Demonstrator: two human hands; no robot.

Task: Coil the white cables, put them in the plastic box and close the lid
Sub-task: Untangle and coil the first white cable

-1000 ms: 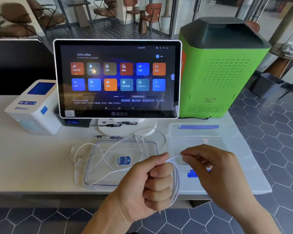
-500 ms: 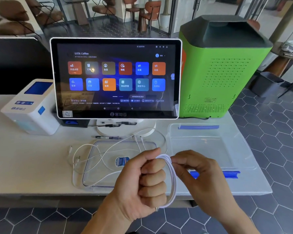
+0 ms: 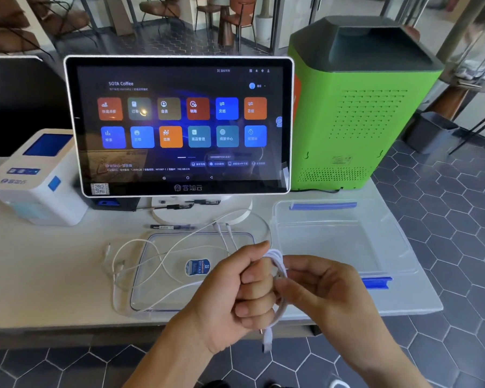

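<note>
My left hand (image 3: 235, 292) is a closed fist around a coiled white cable (image 3: 281, 309) above the table's front edge; a plug end hangs below it. My right hand (image 3: 325, 298) pinches the same coil from the right. More loose white cable (image 3: 140, 264) sprawls over the clear lid (image 3: 157, 292), which lies flat in front of the screen and carries a blue sticker. The clear plastic box (image 3: 339, 236) with blue clips stands open to the right, nothing visible inside.
A touchscreen terminal (image 3: 179, 124) on a round stand rises behind the lid. A white receipt printer (image 3: 34, 177) sits at the left, a green machine (image 3: 358, 107) at the back right. A pen (image 3: 171, 227) lies before the stand. The table edge drops to a tiled floor.
My right hand has moved in against the left fist, closing the last loop onto the coil. The plug end now dangles below the left hand.
</note>
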